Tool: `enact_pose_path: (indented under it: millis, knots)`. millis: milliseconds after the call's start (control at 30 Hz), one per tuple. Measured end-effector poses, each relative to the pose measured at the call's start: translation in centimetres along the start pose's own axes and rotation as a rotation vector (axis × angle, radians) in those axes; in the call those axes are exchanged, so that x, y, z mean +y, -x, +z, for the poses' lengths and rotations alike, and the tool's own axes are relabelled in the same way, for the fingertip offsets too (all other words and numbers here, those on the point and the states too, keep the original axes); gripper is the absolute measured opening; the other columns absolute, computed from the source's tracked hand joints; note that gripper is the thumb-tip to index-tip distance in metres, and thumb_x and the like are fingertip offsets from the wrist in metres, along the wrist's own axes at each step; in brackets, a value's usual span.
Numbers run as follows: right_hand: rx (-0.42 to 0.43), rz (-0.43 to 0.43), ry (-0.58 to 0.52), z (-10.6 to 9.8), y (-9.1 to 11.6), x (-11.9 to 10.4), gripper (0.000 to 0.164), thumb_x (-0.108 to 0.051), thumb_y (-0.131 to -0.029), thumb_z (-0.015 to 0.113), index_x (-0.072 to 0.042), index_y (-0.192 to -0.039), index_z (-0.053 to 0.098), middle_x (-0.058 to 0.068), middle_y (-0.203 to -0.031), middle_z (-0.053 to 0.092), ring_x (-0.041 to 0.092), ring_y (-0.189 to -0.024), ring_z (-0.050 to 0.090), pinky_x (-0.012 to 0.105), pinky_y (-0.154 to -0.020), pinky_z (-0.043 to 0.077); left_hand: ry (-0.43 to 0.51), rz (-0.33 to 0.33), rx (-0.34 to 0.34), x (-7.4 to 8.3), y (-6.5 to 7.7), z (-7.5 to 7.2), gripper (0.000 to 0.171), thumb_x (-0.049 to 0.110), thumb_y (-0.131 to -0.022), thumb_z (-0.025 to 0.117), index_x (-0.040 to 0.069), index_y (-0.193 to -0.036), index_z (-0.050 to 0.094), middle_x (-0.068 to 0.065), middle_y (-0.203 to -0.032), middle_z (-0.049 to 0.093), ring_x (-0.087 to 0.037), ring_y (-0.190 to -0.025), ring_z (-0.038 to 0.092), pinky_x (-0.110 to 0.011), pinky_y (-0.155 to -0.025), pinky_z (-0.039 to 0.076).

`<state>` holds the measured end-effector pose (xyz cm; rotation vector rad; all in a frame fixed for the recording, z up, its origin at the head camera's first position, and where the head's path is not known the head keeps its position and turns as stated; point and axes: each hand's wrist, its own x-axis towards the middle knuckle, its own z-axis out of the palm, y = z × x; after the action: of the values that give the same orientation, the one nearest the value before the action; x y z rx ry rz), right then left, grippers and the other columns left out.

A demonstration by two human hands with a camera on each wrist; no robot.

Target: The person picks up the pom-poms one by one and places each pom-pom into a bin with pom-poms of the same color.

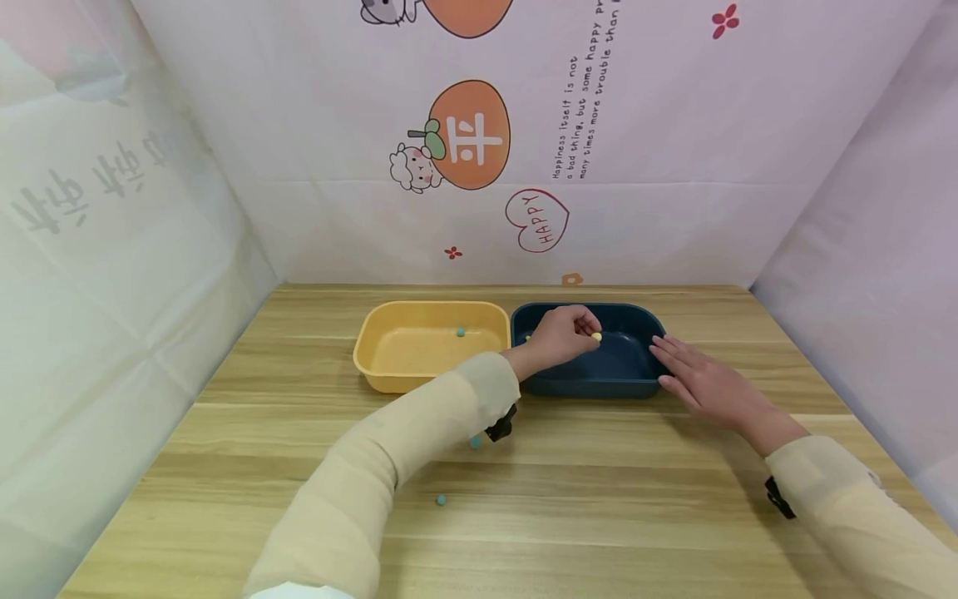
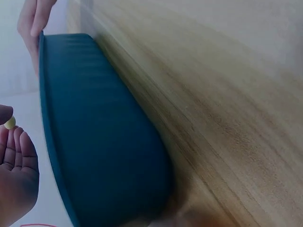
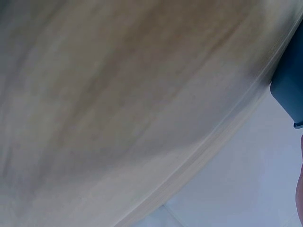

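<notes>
Over the dark blue tray, my left hand pinches a small yellow ball between thumb and fingertips. The left wrist view shows the same yellow ball at the fingertips, beside the tray's tall side wall. My right hand lies at the tray's right end, its fingers extended against the rim. Another bit of yellow shows inside the blue tray, partly covered by the left hand. The right wrist view catches only a corner of the tray and a sliver of the hand.
A yellow tray stands directly left of the blue one, with a small teal ball inside. Two more teal pieces, one by the left sleeve and one nearer the front, lie on the wooden table. Printed cloth walls enclose the table.
</notes>
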<state>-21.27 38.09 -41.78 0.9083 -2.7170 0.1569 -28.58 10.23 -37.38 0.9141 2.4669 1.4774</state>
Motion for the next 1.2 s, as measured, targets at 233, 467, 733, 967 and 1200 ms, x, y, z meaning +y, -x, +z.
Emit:
enact_pose_path:
  millis: [233, 467, 733, 967, 1200]
  knots:
    - [0.025, -0.022, 0.014, 0.1, 0.0, 0.1, 0.051, -0.023, -0.102, 0.051, 0.007, -0.143, 0.042, 0.027, -0.146, 0.038, 0.042, -0.135, 0.034, 0.03, -0.117, 0.013, -0.036, -0.03, 0.034, -1.2, -0.8, 0.2, 0.008, 0.007, -0.089, 0.07, 0.011, -0.094, 0.065, 0.003, -0.085, 0.06, -0.012, -0.077, 0.055, -0.018, -0.067, 0.048]
    - [0.02, -0.028, 0.002, -0.1, -0.1, -0.1, 0.051, -0.023, -0.102, 0.051, 0.008, -0.142, 0.042, 0.028, -0.146, 0.038, 0.04, -0.137, 0.032, 0.027, -0.116, 0.009, -0.093, -0.071, 0.066, -1.8, -1.3, 0.2, 0.008, 0.009, -0.09, 0.07, 0.012, -0.092, 0.064, 0.004, -0.084, 0.059, -0.012, -0.077, 0.054, -0.018, -0.068, 0.047]
    - [0.017, -0.03, 0.005, 0.0, 0.0, 0.0, 0.051, -0.022, -0.102, 0.05, 0.009, -0.142, 0.041, 0.028, -0.146, 0.038, 0.039, -0.139, 0.03, 0.026, -0.116, 0.007, -0.121, -0.113, 0.071, -2.0, -1.4, 0.1, 0.007, 0.008, -0.091, 0.069, 0.009, -0.095, 0.064, 0.002, -0.085, 0.058, -0.014, -0.077, 0.053, -0.019, -0.068, 0.047]
    - [0.022, -0.029, 0.007, -0.1, 0.0, -0.1, 0.051, -0.022, -0.102, 0.05, 0.009, -0.142, 0.042, 0.029, -0.146, 0.038, 0.039, -0.138, 0.031, 0.026, -0.116, 0.007, -0.139, -0.125, 0.067, -2.0, -1.5, 0.0, 0.006, 0.009, -0.091, 0.068, 0.009, -0.096, 0.064, 0.002, -0.085, 0.058, -0.014, -0.077, 0.054, -0.02, -0.069, 0.047]
    - [0.033, -0.033, -0.005, -0.1, 0.1, -0.1, 0.051, -0.023, -0.102, 0.051, 0.008, -0.142, 0.043, 0.028, -0.146, 0.039, 0.04, -0.137, 0.033, 0.03, -0.117, 0.013, -0.141, -0.132, 0.063, -2.0, -1.4, -0.1, 0.006, 0.009, -0.092, 0.068, 0.008, -0.097, 0.064, 0.001, -0.086, 0.058, -0.014, -0.077, 0.054, -0.02, -0.069, 0.047]
